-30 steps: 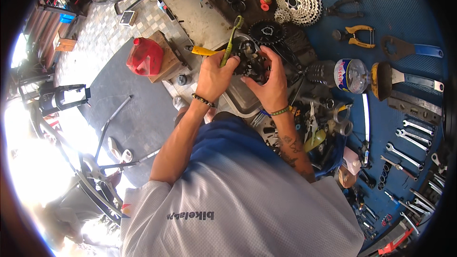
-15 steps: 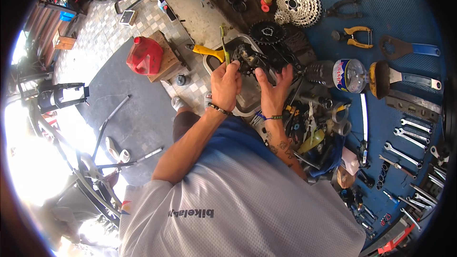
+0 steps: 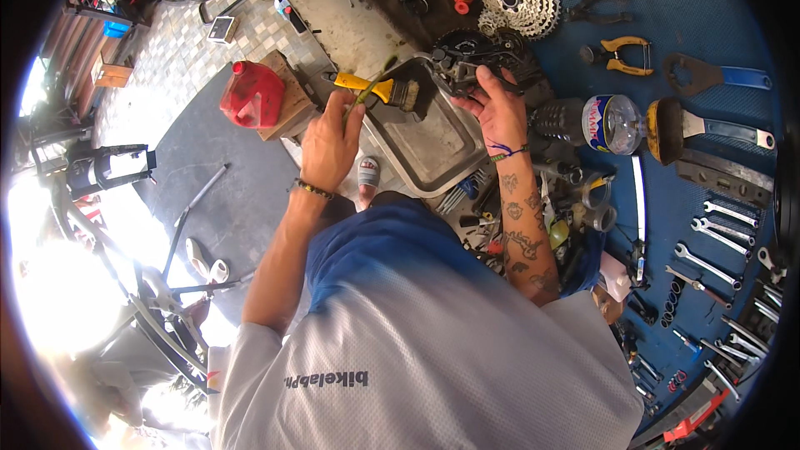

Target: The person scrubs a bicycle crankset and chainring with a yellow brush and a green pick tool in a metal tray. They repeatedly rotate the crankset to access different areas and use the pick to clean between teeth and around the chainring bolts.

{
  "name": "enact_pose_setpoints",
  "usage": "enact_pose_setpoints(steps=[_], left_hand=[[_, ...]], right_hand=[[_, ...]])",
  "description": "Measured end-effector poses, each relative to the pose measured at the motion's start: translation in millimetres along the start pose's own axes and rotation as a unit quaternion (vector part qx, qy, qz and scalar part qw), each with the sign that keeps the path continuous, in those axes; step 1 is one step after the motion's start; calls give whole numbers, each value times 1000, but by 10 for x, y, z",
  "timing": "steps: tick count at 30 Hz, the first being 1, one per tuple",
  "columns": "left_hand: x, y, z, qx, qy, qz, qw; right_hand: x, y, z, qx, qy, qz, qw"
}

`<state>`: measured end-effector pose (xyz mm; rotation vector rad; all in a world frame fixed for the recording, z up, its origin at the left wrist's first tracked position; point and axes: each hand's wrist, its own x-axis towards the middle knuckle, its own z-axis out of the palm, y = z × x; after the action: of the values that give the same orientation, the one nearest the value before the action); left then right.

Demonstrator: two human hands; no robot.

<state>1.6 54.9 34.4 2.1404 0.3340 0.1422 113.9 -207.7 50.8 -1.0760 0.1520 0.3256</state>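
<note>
Two hands work over the dented grey metal tray (image 3: 433, 154), and the gap between them is what matters. The left hand (image 3: 332, 143) has its fingers curled tight around a thin olive-green stick-like tool (image 3: 367, 90), whose long axis slants up and to the right, its tip toward the black greasy bicycle drivetrain part (image 3: 467, 67). That part sits in the right hand (image 3: 498, 110), whose fingers wrap under and around it, thumb spread to the side, holding it above the far right corner of the tray. So the part lies up and to the right of the left fingers, close but not touching, and the right hand is the nearer one, already on it. Between the two lies a yellow-handled brush with dark bristles (image 3: 385, 90), resting across the tray's far rim, just beside the slim tool. Farther left stands a red plastic jug (image 3: 252, 93) on a wooden block (image 3: 292, 100).
</note>
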Motion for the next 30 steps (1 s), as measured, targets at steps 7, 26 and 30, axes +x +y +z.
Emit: enact_pose_setpoints(steps=[7,26,30], left_hand=[[-20,7,-46,188,-23,86,978],[1355,-191,592,69,60,180,979],[473,168,370,-102,-206,24,973]], right_hand=[[31,-120,-45,-14,-4,2,1000],[-1284,394,-390,-100,121,64,985],[-1409,356,-498,-218,202,42,954]])
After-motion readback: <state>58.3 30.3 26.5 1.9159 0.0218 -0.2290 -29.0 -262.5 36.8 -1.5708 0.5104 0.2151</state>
